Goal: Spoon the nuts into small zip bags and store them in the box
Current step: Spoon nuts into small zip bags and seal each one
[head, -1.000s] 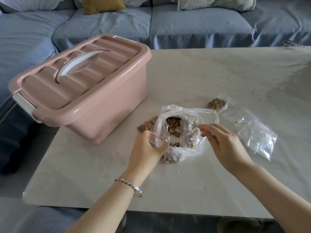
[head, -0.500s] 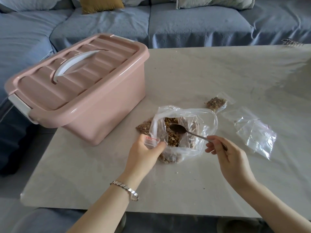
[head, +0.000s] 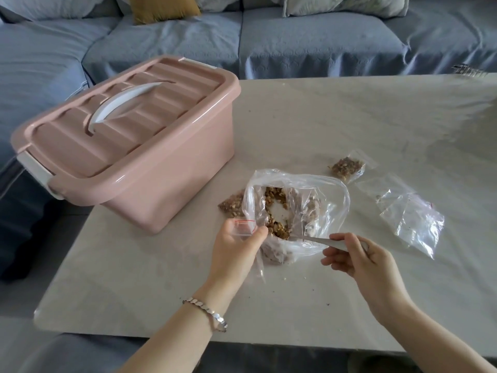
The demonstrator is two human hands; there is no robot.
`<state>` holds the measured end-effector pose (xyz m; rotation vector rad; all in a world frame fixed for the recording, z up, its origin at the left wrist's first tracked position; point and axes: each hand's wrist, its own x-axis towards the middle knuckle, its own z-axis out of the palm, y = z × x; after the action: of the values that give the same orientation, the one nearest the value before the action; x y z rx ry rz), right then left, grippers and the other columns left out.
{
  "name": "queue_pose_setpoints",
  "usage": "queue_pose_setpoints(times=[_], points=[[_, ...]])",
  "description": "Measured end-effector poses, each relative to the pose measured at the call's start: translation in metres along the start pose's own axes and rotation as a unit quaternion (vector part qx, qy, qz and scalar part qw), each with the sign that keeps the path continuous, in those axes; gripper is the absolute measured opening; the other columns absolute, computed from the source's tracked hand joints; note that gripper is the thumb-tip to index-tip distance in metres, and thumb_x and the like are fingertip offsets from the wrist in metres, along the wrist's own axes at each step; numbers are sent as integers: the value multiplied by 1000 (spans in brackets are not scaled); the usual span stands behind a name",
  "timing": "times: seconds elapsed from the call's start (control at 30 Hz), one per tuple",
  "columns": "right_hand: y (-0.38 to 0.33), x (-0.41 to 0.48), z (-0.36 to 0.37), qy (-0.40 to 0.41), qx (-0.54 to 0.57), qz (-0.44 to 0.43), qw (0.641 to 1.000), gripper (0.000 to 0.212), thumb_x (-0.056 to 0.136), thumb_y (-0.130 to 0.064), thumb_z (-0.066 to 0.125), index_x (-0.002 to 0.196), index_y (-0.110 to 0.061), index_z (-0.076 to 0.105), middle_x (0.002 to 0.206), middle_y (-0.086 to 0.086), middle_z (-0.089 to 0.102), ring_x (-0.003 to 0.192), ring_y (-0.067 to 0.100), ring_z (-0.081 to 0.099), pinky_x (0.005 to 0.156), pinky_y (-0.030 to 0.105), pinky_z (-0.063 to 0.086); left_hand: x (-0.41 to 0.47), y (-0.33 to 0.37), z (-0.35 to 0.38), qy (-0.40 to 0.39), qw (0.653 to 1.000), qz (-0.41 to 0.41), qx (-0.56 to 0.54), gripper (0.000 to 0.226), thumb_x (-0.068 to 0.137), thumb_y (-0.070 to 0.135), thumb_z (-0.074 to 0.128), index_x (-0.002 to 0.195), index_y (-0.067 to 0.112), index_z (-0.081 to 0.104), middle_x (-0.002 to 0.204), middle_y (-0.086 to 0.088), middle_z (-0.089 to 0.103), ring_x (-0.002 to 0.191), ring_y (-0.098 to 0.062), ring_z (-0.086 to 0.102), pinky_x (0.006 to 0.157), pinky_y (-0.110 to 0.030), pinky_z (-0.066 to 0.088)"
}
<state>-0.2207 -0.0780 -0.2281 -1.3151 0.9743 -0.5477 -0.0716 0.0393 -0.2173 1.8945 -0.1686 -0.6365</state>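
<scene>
A large clear plastic bag of nuts [head: 320, 200] lies open on the table's middle. My left hand [head: 236, 249] pinches a small zip bag [head: 243, 226] with a red line at the big bag's near-left rim. My right hand [head: 360, 262] grips a metal spoon [head: 320, 240] by its handle, with the bowl low among the nuts [head: 277, 227] beside the small bag's mouth. A filled small bag [head: 347, 166] lies behind the big bag, and another filled one [head: 231, 204] peeks out at its left. The pink box [head: 129, 146] stands at the left with its lid closed.
A loose heap of empty zip bags [head: 408, 214] lies to the right of the big bag. Crumbs dot the marble table [head: 349, 117] near its front edge. A blue sofa [head: 242, 39] with cushions runs behind and to the left of the table.
My right hand drew back toward me and lowered the spoon from mid-bag down into the nuts next to the small zip bag. My left hand kept its hold.
</scene>
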Motion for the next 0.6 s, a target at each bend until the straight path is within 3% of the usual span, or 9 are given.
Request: queue_pose_setpoints(times=[0.17, 0.33, 0.6], points=[[-19, 2, -7, 17, 32, 5, 999, 30, 98, -15, 39, 85, -6, 64, 61, 5, 69, 56, 14, 67, 53, 16, 53, -7, 9, -24, 52, 976, 188, 93, 18, 74, 23, 73, 82, 27, 57, 86, 14, 64, 85, 6, 57, 71, -1, 37], [-35, 7, -15, 35, 32, 8, 999, 31, 99, -16, 38, 83, -5, 63, 57, 4, 68, 52, 12, 66, 51, 14, 51, -20, 37, -19, 31, 942, 318, 106, 19, 73, 26, 73, 85, 20, 59, 78, 14, 65, 82, 2, 59, 73, -2, 37], [-55, 15, -28, 59, 15, -14, 998, 30, 99, -18, 39, 82, -8, 63, 54, 1, 67, 49, 10, 64, 50, 13, 50, 11, 28, 13, -61, 954, 217, 200, 22, 81, 36, 66, 94, 24, 53, 87, 14, 61, 77, 5, 56, 62, -12, 44]])
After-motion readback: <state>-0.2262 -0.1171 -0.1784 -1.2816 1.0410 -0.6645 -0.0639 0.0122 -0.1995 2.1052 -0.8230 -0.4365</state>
